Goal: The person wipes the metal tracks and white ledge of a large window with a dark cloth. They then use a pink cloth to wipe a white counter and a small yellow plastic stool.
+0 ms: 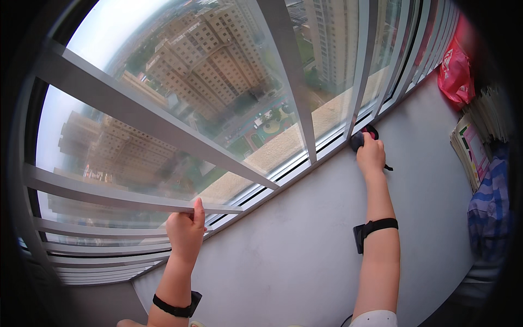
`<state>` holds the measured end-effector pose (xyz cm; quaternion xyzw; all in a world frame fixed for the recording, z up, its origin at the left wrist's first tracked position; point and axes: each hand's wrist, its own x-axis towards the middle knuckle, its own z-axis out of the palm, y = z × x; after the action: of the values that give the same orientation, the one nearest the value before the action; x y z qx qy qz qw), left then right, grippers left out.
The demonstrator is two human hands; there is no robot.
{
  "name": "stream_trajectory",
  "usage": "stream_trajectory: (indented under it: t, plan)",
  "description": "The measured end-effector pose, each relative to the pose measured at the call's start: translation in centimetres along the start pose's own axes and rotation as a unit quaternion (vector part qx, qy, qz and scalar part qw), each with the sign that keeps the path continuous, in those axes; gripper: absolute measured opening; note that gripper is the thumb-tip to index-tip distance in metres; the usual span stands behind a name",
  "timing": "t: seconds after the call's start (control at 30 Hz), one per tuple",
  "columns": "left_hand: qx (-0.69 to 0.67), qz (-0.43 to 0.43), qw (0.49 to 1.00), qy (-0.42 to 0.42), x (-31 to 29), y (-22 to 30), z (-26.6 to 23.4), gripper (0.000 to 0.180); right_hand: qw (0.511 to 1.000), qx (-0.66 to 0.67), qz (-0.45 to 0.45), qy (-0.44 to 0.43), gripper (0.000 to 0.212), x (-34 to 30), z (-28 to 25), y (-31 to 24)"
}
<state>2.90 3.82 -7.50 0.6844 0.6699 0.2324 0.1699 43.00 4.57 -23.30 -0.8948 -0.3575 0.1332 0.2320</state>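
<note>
My left hand is closed around a white window bar, near the bar's lower end, with the thumb pointing up along it. Farther right, my right hand grips a small, dark, rounded object with a pinkish-red part. This object sits against the foot of the bars, at the edge of the pale windowsill. A short black strap or tail sticks out on the right side of the hand. My fingers cover much of the object, so its kind cannot be made out.
White bars run in a row before the window glass, with tall buildings outside. At the sill's right end are a red plastic bag, a stack of magazines and a blue checked cloth. Black bands with small boxes circle both forearms.
</note>
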Motion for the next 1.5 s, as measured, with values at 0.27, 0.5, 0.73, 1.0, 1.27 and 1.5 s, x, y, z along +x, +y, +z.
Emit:
stream_trajectory:
  t: [0.27,0.5,0.73,1.0,1.27,1.5]
  plan:
    - [0.088,0.084,0.992,0.018,0.2,-0.5,-0.2,0.039,0.883,0.031,-0.358,-0.303,0.013,-21.5,5.3,-9.1]
    - [-0.033,0.121,0.983,-0.137,-2.6,-4.0,-2.5,0.042,0.895,0.202,-0.316,-0.242,0.025,-27.3,0.6,-12.0]
    - [-0.296,-0.089,0.919,-0.244,-9.0,-14.1,-7.5,0.022,0.708,0.215,-0.611,0.283,0.033,-29.2,-13.1,-28.9]
    - [-0.577,-0.183,0.795,-0.037,-7.7,-17.5,-11.3,0.015,0.604,0.249,-0.637,0.409,0.028,-31.9,-9.3,-40.5]
    - [-0.588,-0.151,0.788,-0.103,-8.7,-17.7,-12.2,0.019,0.838,0.304,-0.334,0.307,0.037,-31.7,9.7,-29.1]
    - [-0.566,-0.193,0.800,-0.056,-9.2,-19.8,-13.1,0.019,0.904,0.407,0.108,0.074,0.029,-35.3,15.1,-27.0]
